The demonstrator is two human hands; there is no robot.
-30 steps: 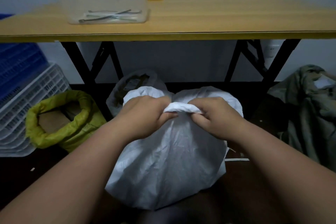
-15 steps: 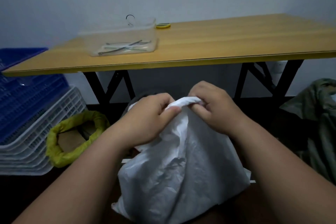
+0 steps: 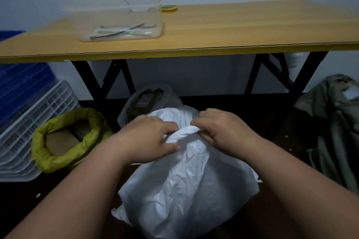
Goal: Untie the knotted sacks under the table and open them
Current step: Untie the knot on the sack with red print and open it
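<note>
A white woven sack (image 3: pixel 186 184) stands on the dark floor in front of the table (image 3: pixel 213 31). Its top is gathered into a twisted white neck (image 3: pixel 183 134). My left hand (image 3: pixel 149 139) grips the left end of that twisted neck, fingers curled over it. My right hand (image 3: pixel 219 128) pinches the right end. A yellow-green sack (image 3: pixel 64 141) stands at the left with its rim rolled down and its mouth wide, brown contents showing. Behind the white sack a translucent bag (image 3: pixel 149 99) holds a dark packet.
Black folding legs (image 3: pixel 91 81) hold the table up. A clear plastic box (image 3: pixel 122 23) with cable ties and a yellow tape roll (image 3: pixel 169 8) sit on top. Blue and white crates (image 3: pixel 25 106) are stacked at the left. An olive cloth heap (image 3: pixel 334 122) lies at the right.
The view dipped back down after rising. Both hands kept hold of the sack's twisted top, which lifted the sack and then lowered again; the hands now sit a little farther apart.
</note>
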